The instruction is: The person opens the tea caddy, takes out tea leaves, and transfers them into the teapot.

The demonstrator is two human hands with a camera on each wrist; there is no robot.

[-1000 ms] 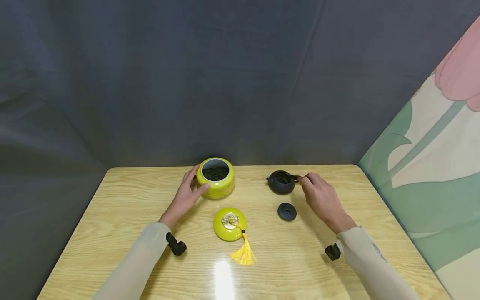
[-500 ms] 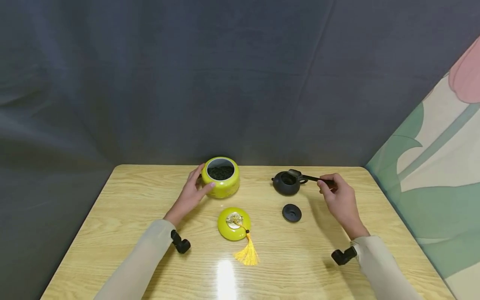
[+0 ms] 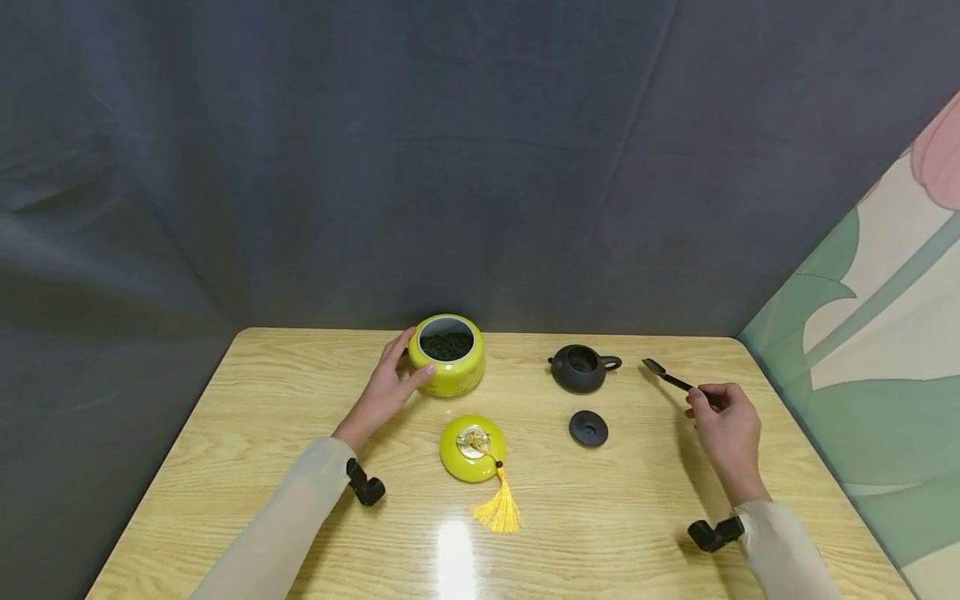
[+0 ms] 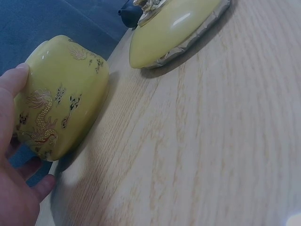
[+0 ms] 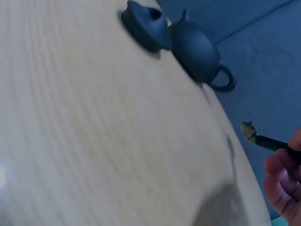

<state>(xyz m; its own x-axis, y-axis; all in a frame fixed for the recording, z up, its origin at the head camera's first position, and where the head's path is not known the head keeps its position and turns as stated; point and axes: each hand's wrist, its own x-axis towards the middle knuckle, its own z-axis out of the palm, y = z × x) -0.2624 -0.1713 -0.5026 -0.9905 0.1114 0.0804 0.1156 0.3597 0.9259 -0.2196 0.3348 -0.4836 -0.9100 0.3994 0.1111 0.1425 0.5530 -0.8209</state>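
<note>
A yellow tea jar [image 3: 453, 377] with a painted dragon stands uncovered, dark tea leaves inside. My left hand [image 3: 386, 385] holds its left side, thumb on the front and fingers round the back, as the left wrist view also shows the jar [image 4: 66, 94]. My right hand [image 3: 729, 429] pinches a small black tea scoop [image 3: 675, 382] by its handle, above the table to the right of the teapot. The scoop's head [image 5: 248, 131] points away from the hand. A small dark teapot [image 3: 577, 372] stands lidless, its handle to the right; some dark contents show within.
The teapot's dark lid [image 3: 588, 428] lies in front of the pot. A yellow jar lid [image 3: 472, 450] with a gold knob and a yellow tassel [image 3: 499, 507] lies before the jar. A dark curtain [image 3: 480, 167] hangs behind the wooden table [image 3: 585, 533].
My right hand has drawn the tea scoop up out of the teapot and away to the right. My left hand stays on the jar. The head view has shifted slightly.
</note>
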